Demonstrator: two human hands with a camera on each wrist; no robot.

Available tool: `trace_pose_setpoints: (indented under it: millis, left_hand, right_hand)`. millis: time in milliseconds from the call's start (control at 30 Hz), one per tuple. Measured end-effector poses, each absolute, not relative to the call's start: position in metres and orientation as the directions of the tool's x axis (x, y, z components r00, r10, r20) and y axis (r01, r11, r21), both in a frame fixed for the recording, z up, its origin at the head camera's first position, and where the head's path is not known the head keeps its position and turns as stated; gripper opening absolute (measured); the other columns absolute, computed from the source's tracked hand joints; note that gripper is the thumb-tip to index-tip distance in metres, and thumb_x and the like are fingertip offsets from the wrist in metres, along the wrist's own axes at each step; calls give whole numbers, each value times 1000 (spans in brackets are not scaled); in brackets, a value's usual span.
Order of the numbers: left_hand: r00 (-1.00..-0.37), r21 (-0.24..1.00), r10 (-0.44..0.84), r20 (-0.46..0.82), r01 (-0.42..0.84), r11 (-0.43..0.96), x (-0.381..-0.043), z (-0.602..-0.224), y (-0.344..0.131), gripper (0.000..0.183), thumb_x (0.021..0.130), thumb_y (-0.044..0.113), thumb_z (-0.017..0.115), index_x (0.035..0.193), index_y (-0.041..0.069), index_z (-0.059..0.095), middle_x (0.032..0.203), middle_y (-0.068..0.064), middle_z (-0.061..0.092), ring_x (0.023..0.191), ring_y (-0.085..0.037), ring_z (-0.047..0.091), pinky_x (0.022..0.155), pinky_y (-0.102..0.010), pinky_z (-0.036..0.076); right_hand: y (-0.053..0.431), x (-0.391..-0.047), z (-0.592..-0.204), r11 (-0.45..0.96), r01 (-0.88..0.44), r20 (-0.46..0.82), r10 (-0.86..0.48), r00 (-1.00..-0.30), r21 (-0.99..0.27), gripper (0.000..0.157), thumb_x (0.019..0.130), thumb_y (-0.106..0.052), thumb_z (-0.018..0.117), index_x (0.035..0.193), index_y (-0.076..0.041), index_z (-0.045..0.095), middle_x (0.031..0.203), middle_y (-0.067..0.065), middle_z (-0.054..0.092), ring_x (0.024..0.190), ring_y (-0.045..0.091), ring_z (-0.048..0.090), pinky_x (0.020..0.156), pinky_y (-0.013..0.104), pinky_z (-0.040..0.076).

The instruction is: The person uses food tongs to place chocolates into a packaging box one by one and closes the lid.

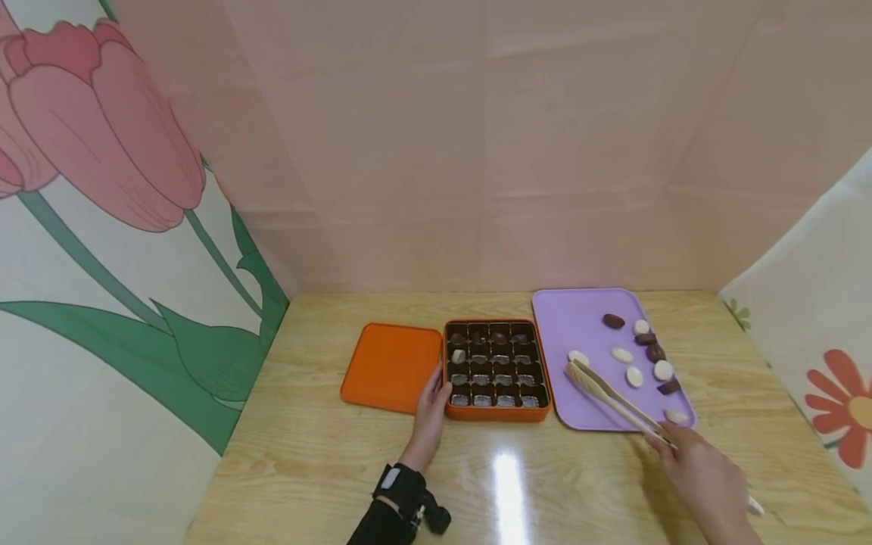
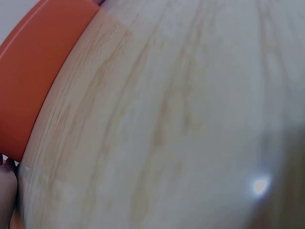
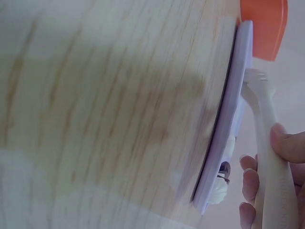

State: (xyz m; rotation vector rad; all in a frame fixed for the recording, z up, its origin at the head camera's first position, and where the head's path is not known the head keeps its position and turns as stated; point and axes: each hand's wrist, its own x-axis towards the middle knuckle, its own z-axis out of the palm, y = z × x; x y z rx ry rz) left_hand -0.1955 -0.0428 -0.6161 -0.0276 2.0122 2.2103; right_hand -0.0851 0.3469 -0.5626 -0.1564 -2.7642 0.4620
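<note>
My right hand grips a pair of pale tongs, thumb on one arm and fingers on the other. The tong tips are at a white chocolate on the purple tray; whether they pinch it cannot be told. My left hand rests against the left side of an orange box, near its front corner. Inside the box is a dark divided insert. One pale piece sits in a left compartment, and dark pieces seem to lie in the back row.
Several white and dark chocolates lie toward the tray's right side. An orange lid lies flat left of the box. Behind the wooden table hangs a pinkish cloth, with flower-printed sheets at both sides.
</note>
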Motion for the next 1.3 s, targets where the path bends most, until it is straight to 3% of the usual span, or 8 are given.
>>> trace_pose_setpoints:
  millis: [300, 533, 700, 1000, 1300]
  left_hand:
    - [-990, 989, 98, -103, -112, -97, -195, -615, -44, 55, 98, 34, 44, 149, 28, 26, 160, -1, 21, 143, -21, 19, 119, -51, 20]
    - [-991, 988, 95, -98, -108, -108, -197, -615, -44, 55, 98, 35, 45, 149, 27, 27, 160, -2, 20, 143, -22, 19, 119, -51, 20]
    - [-991, 989, 95, -93, -103, -104, -197, -617, -45, 57, 97, 36, 46, 150, 26, 26, 160, -5, 19, 143, -24, 18, 118, -52, 20]
    - [-989, 988, 94, -114, -123, -98, -198, -617, -43, 56, 97, 38, 46, 149, 30, 27, 160, -3, 19, 144, -23, 18, 119, -52, 20]
    - [-987, 984, 93, -134, -144, -101, -196, -615, -41, 55, 96, 39, 46, 148, 32, 27, 159, 4, 21, 143, -17, 19, 120, -48, 20]
  right_hand:
    - [341, -91, -550, 941, 29, 367, 160, -916, -338, 36, 79, -27, 71, 106, -3, 70, 91, 30, 71, 62, 49, 61, 35, 52, 37]
    - [316, -106, -531, 933, -94, 483, 91, -871, -346, 31, 73, -20, 74, 99, -4, 72, 85, 23, 73, 63, 43, 64, 35, 47, 39]
    - [289, -121, -526, 934, -182, 548, 18, -836, -308, 32, 68, -20, 77, 96, -5, 73, 77, 18, 74, 50, 35, 60, 31, 39, 35]
    - [245, -146, -525, 937, -224, 439, -88, -894, -269, 29, 72, -25, 75, 97, -10, 73, 70, 6, 70, 43, 13, 47, 31, 28, 34]
    - [230, -158, -526, 936, -253, 384, -145, -912, -247, 28, 76, -26, 73, 98, -8, 72, 72, 7, 69, 44, 9, 43, 32, 24, 34]
